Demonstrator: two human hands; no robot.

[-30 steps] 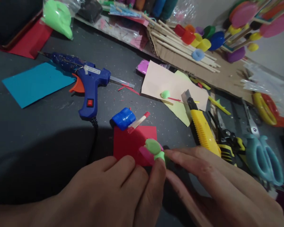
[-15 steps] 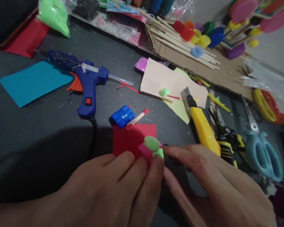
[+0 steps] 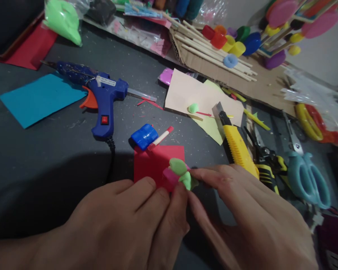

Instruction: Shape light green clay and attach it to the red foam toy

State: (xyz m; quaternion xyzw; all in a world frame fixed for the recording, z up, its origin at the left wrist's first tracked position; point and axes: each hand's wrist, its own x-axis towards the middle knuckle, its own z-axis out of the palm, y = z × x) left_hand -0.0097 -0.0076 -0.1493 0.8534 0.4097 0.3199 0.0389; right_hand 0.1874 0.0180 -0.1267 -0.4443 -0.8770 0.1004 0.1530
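A small pink and light-green piece of modelling clay is between my hands, over a red paper square. My left hand is closed on its near side, the thumb pressed by a green lobe. From the right, my right hand pinches it with index fingertip and thumb; the thumb tip is partly hidden. The lower side of the piece cannot be seen. Just beyond the red square lie a blue clay piece and a short cream stick with red ends.
At left lie a blue glue gun and blue paper. A yellow utility knife, pliers and light-blue scissors lie close to my right hand. Behind, a cream card bears a green clay ball; wooden sticks rest on cardboard.
Both hands have shifted slightly left with the clay piece. My left thumb sits a little lower, and more of the green lobe shows. The surrounding view has shifted slightly.
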